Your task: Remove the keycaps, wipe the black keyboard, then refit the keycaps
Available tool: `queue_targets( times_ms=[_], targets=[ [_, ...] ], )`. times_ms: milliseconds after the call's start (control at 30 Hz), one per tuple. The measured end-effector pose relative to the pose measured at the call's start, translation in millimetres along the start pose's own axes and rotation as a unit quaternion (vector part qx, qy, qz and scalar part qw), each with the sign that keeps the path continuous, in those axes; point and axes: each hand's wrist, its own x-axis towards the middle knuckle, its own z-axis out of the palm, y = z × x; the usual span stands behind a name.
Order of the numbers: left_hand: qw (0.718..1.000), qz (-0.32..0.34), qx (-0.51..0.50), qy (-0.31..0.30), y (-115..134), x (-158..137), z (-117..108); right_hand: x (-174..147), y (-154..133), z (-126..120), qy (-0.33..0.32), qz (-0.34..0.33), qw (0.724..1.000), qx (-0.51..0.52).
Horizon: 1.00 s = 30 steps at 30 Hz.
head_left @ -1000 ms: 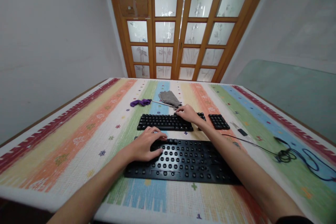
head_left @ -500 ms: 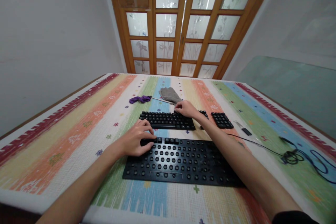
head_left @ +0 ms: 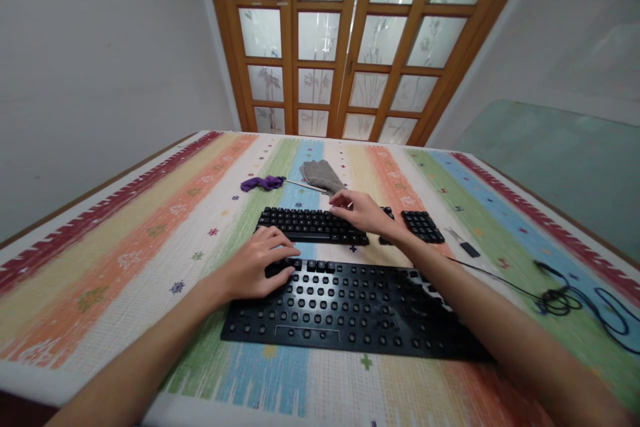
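resting on the upper left corner of the black keyboard base, the left hand has its thumb parted from its fingers, probably to keep the base from sliding. the base lies flat on the striped counter, most of its key posts bare, with a few fitted caps along its top row. the right hand is well apart from the left, over the laid-out keycaps just beyond the base. its fingertips curl close together; whether they pinch a cap, i cannot tell. those keycaps sit in keyboard-like rows, the number block beyond the base's right part, presumably so each is easy to find. farther beyond the base lie a gray cloth, a purple cloth and a thin rod, seemingly out of the arms' way; to the base's right is a coiled cable.
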Motion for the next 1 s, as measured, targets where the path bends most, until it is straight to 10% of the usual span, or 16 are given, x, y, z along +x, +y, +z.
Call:
queue_targets(
  times_ms=[333,1000],
  targets=[
    [0.999,-0.01,-0.021,0.026,22.6,23.4,16.6,-94.5,-36.9,4.4,-0.055,-0.006,0.993,0.103],
    [0.999,0.012,0.014,-0.034,33.0,57.3,45.8,-108.2,-36.6,24.8,0.024,-0.115,0.992,-0.041]
  ],
)
